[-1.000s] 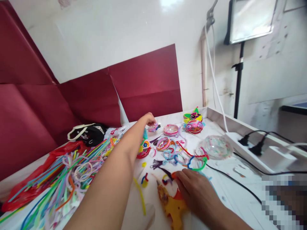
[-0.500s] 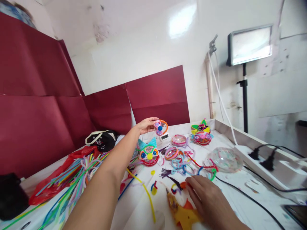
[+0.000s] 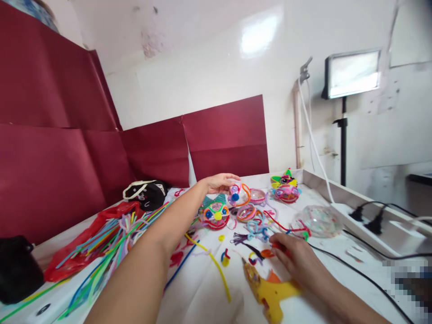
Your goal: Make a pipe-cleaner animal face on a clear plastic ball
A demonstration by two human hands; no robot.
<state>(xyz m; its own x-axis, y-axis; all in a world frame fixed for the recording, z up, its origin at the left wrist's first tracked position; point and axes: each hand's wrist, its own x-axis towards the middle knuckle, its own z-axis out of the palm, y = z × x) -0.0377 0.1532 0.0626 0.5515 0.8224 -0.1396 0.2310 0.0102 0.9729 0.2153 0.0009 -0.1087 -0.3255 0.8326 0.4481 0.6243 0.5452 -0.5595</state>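
Observation:
My left hand [image 3: 221, 182], arm stretched far across the table, grips a clear round plastic ornament [image 3: 243, 194] with an orange rim and a blue dot among pink pieces. Just below it sits a cat-like ornament [image 3: 216, 215] with teal ears, blue eyes and a yellow nose. My right hand [image 3: 299, 255] is low over the craft pieces, fingers curled and closed around something red-orange that they mostly hide. Beside it lies a yellow hot glue gun [image 3: 272, 292], its nozzle pointing away. An orange piece [image 3: 267, 253] and a dark purple tassel [image 3: 254, 250] lie by its fingertips.
Pipe cleaners [image 3: 114, 238] spill from a red plastic bag [image 3: 64, 265] at left, near a black pouch [image 3: 148, 195]. Finished ornaments [image 3: 286, 192] stand at the back right. A clear plastic bag [image 3: 315, 221], a power strip [image 3: 362, 231] and a black cable [image 3: 357, 274] occupy the right side.
My left hand has carried the clear ornament right and down, towards the other ornaments; the small white timer is now hidden. My right hand has shifted slightly forward.

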